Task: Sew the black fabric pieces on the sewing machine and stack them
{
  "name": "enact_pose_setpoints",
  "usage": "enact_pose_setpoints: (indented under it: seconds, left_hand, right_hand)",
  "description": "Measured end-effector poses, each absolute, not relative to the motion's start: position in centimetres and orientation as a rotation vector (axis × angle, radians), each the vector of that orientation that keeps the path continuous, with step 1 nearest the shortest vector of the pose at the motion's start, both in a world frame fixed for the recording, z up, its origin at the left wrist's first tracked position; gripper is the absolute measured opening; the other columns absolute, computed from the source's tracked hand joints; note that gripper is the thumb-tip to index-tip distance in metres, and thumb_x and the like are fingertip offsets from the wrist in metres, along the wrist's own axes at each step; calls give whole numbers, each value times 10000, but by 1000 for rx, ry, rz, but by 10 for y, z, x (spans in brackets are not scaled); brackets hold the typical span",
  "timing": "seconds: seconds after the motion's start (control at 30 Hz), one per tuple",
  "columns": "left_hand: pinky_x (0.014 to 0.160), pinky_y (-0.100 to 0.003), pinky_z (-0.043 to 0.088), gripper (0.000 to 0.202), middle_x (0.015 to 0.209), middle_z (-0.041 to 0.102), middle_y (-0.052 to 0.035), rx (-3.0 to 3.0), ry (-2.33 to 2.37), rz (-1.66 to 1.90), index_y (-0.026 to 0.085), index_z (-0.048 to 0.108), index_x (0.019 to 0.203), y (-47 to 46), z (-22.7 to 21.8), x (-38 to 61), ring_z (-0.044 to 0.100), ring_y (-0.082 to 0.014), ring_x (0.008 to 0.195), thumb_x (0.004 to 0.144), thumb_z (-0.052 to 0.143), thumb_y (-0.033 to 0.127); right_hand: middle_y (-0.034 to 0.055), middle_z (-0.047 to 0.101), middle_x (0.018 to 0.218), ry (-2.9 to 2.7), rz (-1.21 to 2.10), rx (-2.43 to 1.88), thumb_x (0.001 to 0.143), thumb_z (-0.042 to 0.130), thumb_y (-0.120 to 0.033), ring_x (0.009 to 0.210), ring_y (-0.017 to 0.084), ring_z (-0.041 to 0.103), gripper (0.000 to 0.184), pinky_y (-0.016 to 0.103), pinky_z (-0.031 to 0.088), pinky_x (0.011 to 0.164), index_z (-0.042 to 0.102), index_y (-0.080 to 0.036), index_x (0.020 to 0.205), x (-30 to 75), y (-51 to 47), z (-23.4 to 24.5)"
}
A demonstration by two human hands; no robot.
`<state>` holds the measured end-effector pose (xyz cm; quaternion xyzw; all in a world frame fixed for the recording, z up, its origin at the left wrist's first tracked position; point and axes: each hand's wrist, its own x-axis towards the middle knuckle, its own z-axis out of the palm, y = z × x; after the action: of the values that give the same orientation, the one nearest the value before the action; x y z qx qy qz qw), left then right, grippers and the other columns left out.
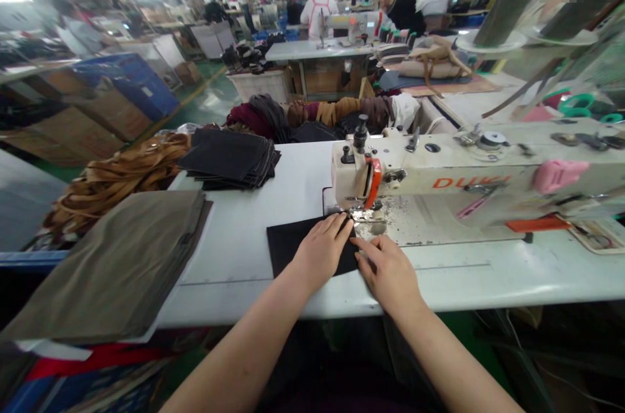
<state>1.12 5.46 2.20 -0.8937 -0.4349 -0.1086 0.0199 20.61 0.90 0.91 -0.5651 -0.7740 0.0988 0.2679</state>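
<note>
In the head view, black cloth lies just below centre, left hand open and flat on it; right hand touches its right edge, whether pinching I cannot tell. A slip could bring fingers into the sewing machine; uneven pressure could skew the cloth. The table is bare at centre-left, its front edge near.

To the left of your left hand, you have a pile of olive-grey cloth at the end of the table. Behind this pile lies a heap of brown straps. Farther beyond are cardboard boxes and a blue bin. Well ahead of the same hand, past the coloured bundles, you see a person near a second sewing machine. Ahead and rightward of your right hand stand two grey thread cones.
</note>
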Motion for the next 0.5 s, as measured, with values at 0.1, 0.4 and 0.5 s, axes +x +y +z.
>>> enact_pose_setpoints:
  seconds: [0.1, 0.4, 0.5]
  left_hand:
    - [1147, -379, 452, 381, 1442, 556, -133, -2803, -1269, -392, 118, 545, 1379, 46, 27, 7, 510, -234, 1353, 1020, 418, 133]
    - [1164, -379, 456, 370, 1388, 601, -112, -2864, -1060, -465, 107, 565, 1372, 16, 23, -8, 520, -238, 1343, 1027, 436, 134]
    - [1177, -392, 441, 378, 1412, 589, -109, -2876, -1069, -401, 116, 567, 1378, 26, 23, -11, 505, -242, 1363, 1024, 436, 132]
  right_hand:
    - [54, 553, 934, -2105, 224, -1550, 1007, 556, -276, 848, 197, 536, 341, 321, 448, 790, 664, -281, 1330, 206, 12, 8]
    - [52, 523, 895, -2133, 130, -1656, 1006, 580, -319, 806, 195, 515, 374, 319, 441, 766, 645, -324, 1375, 200, 24, 11]
    - [54, 522, 899, -2141, 104, -1643, 1013, 565, -312, 814, 199, 513, 368, 325, 439, 780, 650, -302, 1371, 200, 23, 10]
